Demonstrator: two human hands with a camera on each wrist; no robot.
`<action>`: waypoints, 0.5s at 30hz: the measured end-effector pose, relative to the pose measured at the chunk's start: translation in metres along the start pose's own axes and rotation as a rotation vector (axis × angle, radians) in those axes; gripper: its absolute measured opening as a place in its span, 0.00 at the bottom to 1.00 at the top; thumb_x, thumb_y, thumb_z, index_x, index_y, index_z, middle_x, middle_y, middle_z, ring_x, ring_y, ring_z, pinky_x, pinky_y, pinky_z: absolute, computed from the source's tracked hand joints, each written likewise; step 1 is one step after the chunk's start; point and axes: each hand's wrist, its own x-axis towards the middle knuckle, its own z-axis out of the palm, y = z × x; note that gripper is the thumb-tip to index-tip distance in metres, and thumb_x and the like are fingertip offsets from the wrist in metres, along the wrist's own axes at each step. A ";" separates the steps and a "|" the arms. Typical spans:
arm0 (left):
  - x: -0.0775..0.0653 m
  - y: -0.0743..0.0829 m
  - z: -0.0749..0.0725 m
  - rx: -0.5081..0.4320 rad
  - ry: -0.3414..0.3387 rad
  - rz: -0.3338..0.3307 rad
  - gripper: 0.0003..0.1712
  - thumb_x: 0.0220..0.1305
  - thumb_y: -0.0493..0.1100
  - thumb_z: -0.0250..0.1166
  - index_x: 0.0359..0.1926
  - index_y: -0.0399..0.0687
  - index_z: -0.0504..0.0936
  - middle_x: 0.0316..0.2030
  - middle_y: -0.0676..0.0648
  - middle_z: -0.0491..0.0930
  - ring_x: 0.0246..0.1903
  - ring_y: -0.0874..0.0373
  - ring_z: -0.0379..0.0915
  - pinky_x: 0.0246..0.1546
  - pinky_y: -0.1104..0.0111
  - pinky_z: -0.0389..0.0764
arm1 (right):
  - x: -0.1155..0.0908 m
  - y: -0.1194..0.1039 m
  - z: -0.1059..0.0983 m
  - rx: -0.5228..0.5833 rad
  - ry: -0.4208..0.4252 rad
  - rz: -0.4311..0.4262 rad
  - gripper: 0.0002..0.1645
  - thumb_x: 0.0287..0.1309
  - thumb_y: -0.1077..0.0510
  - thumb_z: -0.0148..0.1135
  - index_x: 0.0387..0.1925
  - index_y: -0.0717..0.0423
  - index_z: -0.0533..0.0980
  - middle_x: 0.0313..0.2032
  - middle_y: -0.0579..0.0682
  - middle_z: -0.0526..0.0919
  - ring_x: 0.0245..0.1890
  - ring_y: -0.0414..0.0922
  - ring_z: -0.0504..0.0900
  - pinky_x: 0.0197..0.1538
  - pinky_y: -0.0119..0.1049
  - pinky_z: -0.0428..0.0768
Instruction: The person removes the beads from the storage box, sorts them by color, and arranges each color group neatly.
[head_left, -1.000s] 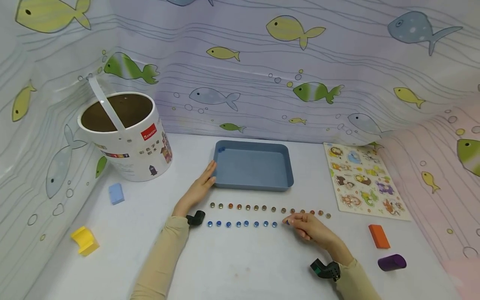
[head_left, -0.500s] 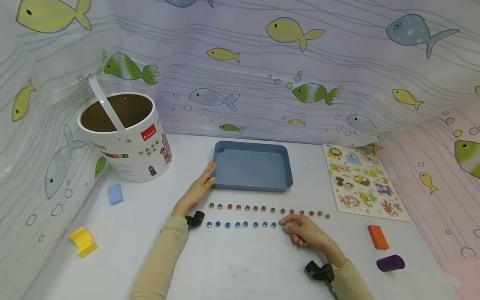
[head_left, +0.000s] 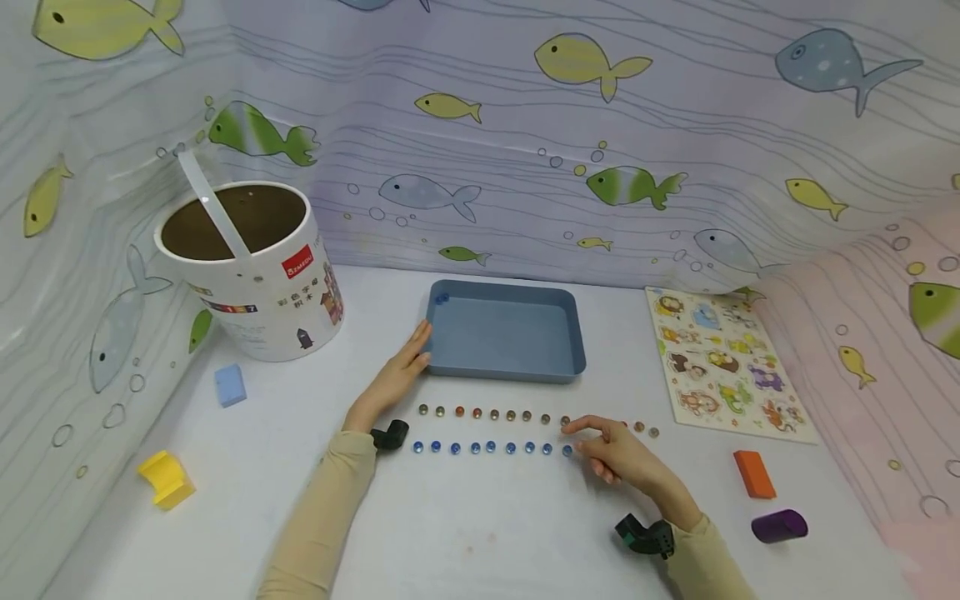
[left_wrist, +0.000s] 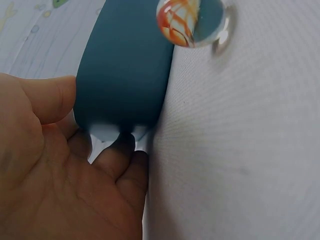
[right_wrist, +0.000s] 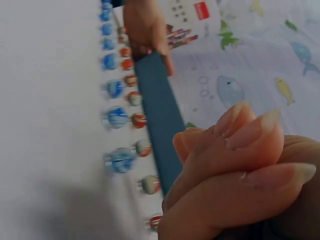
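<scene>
Blue glass marbles stand in a row, parallel to a longer row of brown and orange marbles. My right hand is at the right end of the blue row, index finger stretched out and thumb apart from it. Its thumb tip is beside the last blue marble, and the hand covers part of the brown row. My left hand rests with straight fingers against the left side of a blue-grey tray. A few dark blue marbles lie in the tray's far left corner.
A white bucket with a handle stands at back left. Blue and yellow blocks lie at left. An animal puzzle board, an orange block and a purple cylinder are on the right. A fish-patterned curtain hangs behind.
My right hand has put a blue marble down at the right end of the blue row and let go of it, its index finger lifting away. The left hand has stayed at the tray.
</scene>
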 end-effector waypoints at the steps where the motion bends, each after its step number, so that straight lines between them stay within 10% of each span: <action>1: 0.000 0.000 -0.001 0.001 0.001 -0.001 0.33 0.78 0.44 0.43 0.77 0.44 0.44 0.78 0.45 0.37 0.76 0.42 0.32 0.75 0.46 0.40 | 0.000 -0.004 -0.003 -0.004 0.001 -0.010 0.20 0.67 0.59 0.54 0.58 0.60 0.73 0.10 0.41 0.68 0.08 0.35 0.64 0.14 0.25 0.63; 15: -0.001 0.000 0.000 -0.016 -0.003 -0.002 0.33 0.78 0.44 0.44 0.77 0.44 0.44 0.78 0.45 0.36 0.76 0.43 0.33 0.75 0.46 0.41 | 0.047 -0.070 -0.036 -0.007 -0.018 -0.183 0.24 0.73 0.56 0.47 0.60 0.70 0.68 0.15 0.42 0.68 0.12 0.36 0.63 0.16 0.33 0.63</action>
